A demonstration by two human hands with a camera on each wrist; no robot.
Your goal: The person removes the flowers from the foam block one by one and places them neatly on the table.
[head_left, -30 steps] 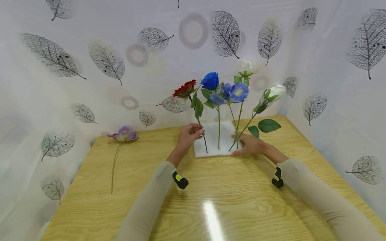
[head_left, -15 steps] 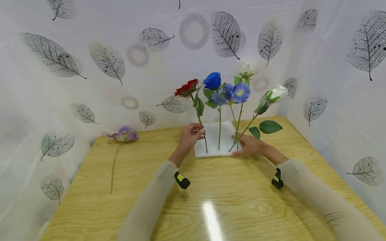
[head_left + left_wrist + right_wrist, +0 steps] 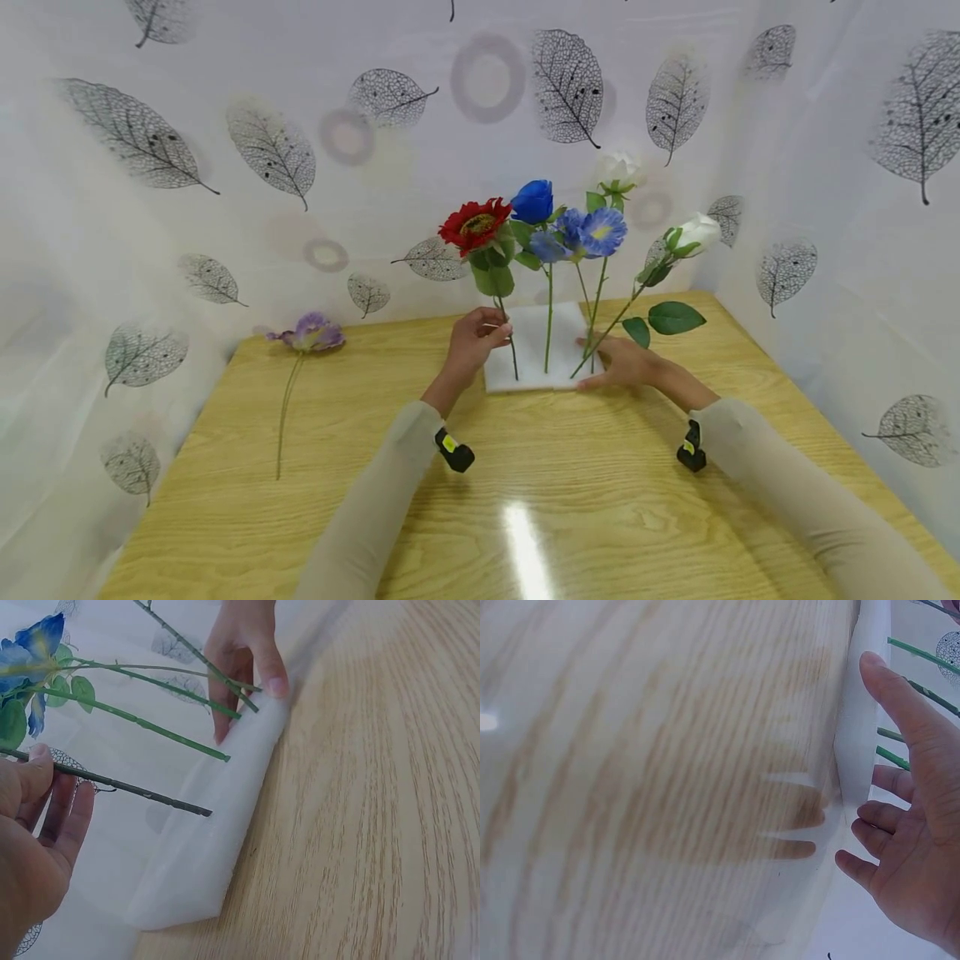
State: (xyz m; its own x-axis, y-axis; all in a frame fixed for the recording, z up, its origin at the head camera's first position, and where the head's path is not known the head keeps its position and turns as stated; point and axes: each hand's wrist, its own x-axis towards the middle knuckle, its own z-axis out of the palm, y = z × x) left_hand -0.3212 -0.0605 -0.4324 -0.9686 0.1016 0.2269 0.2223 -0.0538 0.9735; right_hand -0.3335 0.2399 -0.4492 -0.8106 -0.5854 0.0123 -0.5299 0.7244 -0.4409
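Note:
My left hand pinches the dark stem of a red gerbera-like flower between thumb and fingers. The stem's lower end meets the left part of a white foam block, and its bloom faces me. My right hand holds the block's right end, thumb on the front edge, the other fingers round the side. Between the hands a blue rose stands upright. Blue ruffled blooms, an upright white rose and a white rose leaning right rise from the block's right part.
A purple flower with a long thin stem lies on the left of the wooden table. Behind and beside the table hangs a pale curtain with leaf prints. Large green leaves jut over my right hand.
The red bloom has turned from side-on to facing me, its leaves swinging round with it. The left hand keeps its grip on the stem. My right hand stays on the foam block.

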